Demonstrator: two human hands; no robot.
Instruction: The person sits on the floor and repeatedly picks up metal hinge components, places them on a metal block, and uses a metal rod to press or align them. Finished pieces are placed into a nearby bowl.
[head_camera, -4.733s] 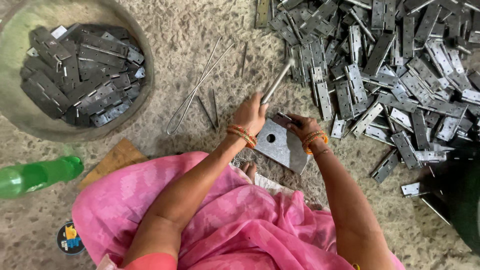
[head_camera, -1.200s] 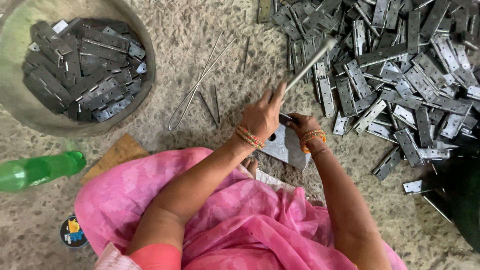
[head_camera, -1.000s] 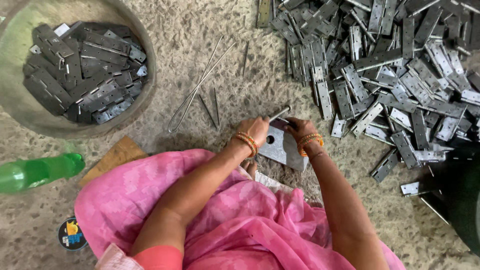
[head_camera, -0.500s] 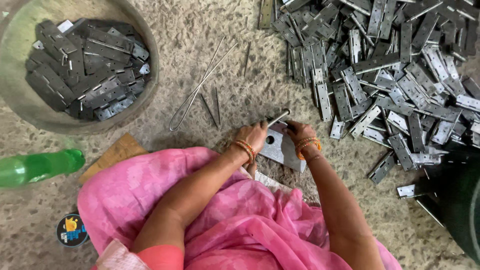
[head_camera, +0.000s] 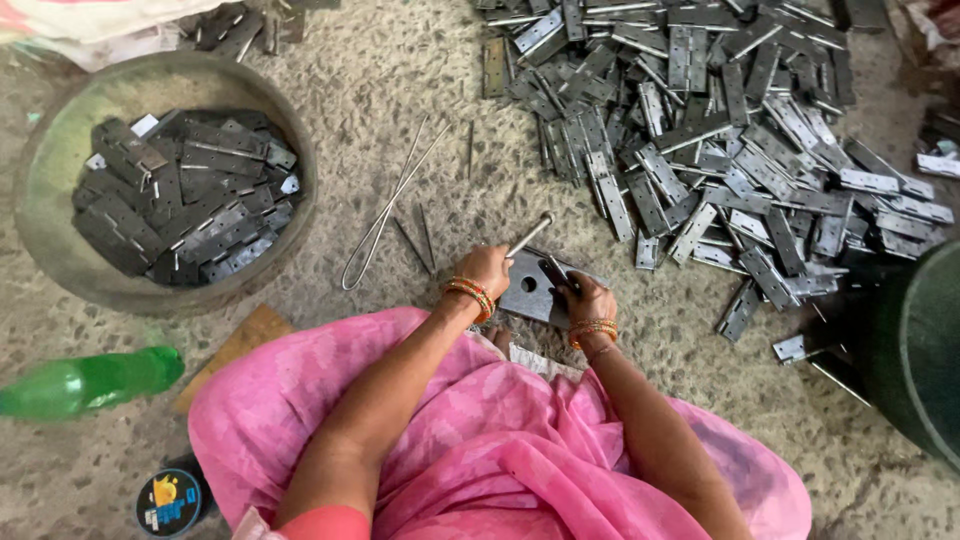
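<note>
My left hand (head_camera: 485, 270) grips a short metal rod (head_camera: 530, 236) that slants up and to the right, its tip low over a grey steel block with a hole (head_camera: 528, 290) on the floor. My right hand (head_camera: 588, 298) pinches a dark hinge (head_camera: 556, 274) and holds it down on that block. Both wrists wear orange bangles. My pink-clothed lap (head_camera: 500, 450) lies just below the block.
A big heap of loose metal hinges (head_camera: 720, 120) covers the floor at the upper right. A round basin (head_camera: 50, 250) at the left holds several hinges. Thin wire pins (head_camera: 385, 210) lie between them. There is a green bottle (head_camera: 90, 383) at lower left and a dark container (head_camera: 920, 350) at the right edge.
The rod was raised high about a second ago and has come down close to the block. My right hand stays on the hinge at the block.
</note>
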